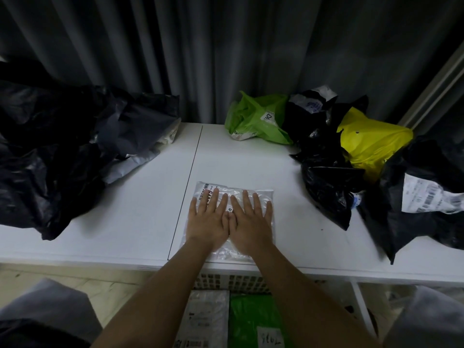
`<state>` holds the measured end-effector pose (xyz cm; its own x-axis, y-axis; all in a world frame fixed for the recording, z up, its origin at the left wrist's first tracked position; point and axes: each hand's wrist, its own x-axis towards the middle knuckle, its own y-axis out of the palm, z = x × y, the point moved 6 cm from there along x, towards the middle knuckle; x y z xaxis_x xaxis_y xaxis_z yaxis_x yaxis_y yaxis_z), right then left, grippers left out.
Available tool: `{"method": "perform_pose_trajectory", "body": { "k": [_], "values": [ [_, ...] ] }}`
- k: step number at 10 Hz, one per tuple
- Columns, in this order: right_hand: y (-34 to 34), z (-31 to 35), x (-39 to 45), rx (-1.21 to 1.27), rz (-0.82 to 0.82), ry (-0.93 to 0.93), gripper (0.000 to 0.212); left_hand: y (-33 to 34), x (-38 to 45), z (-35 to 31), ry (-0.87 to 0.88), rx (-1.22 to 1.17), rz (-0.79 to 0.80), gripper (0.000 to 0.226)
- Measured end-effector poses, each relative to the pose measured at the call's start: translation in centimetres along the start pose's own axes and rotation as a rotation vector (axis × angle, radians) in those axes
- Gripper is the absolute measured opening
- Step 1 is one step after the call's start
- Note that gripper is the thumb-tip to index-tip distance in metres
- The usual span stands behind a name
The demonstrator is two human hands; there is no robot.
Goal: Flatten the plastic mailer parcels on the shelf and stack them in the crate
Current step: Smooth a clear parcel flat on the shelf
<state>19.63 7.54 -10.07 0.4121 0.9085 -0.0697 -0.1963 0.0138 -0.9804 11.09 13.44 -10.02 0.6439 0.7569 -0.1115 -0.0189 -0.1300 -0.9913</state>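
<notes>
A clear white plastic mailer [261, 195] with black print lies flat on the white shelf [140, 222], near its front edge. My left hand [208, 219] and my right hand [249, 219] press down on it side by side, palms flat and fingers straight. Below the shelf's front edge a white lattice crate [241, 281] holds a clear mailer [206, 320] on the left and a green mailer [253, 320] on the right, both lying flat.
A heap of black and grey mailers [62, 151] fills the shelf's left side. At the right lie a green mailer [256, 119], a yellow one [371, 144] and several black ones [326, 182] with white labels. A grey curtain hangs behind.
</notes>
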Motion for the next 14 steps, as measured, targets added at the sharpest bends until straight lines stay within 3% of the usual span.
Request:
{"method": "perform_pose_trajectory", "body": {
  "k": [4,5,7,9,10,12,13,14],
  "values": [
    [0.3,-0.1,0.1,0.021,0.012,0.004,0.087,0.2,0.1,0.0,-0.010,-0.006,-0.005,0.054],
    [0.4,-0.2,0.1,0.003,0.023,0.011,0.075,0.3,0.1,0.0,-0.011,-0.011,-0.008,0.054],
    [0.4,-0.3,-0.1,0.039,-0.007,0.003,0.086,0.4,0.2,0.2,-0.011,-0.018,0.038,0.055],
    [0.2,-0.2,-0.3,0.047,-0.034,0.012,0.079,-0.4,-0.5,0.7,-0.004,-0.129,0.109,0.057],
    [0.3,-0.5,-0.2,0.048,-0.009,0.058,0.059,-0.9,-1.7,1.8,-0.127,-0.151,0.077,0.062],
    [-0.2,-1.0,-2.4,0.047,0.106,0.233,0.058,-1.9,-4.7,3.6,-0.414,-0.162,0.002,0.082],
    [-2.3,-1.1,-4.4,-0.032,0.001,0.168,0.055,-2.1,-6.4,3.7,-0.488,-0.192,0.013,0.084],
    [-3.3,-2.3,-6.0,0.104,-0.014,0.174,0.055,-2.1,-7.6,3.8,-0.514,-0.419,0.024,0.069]
  ]
}}
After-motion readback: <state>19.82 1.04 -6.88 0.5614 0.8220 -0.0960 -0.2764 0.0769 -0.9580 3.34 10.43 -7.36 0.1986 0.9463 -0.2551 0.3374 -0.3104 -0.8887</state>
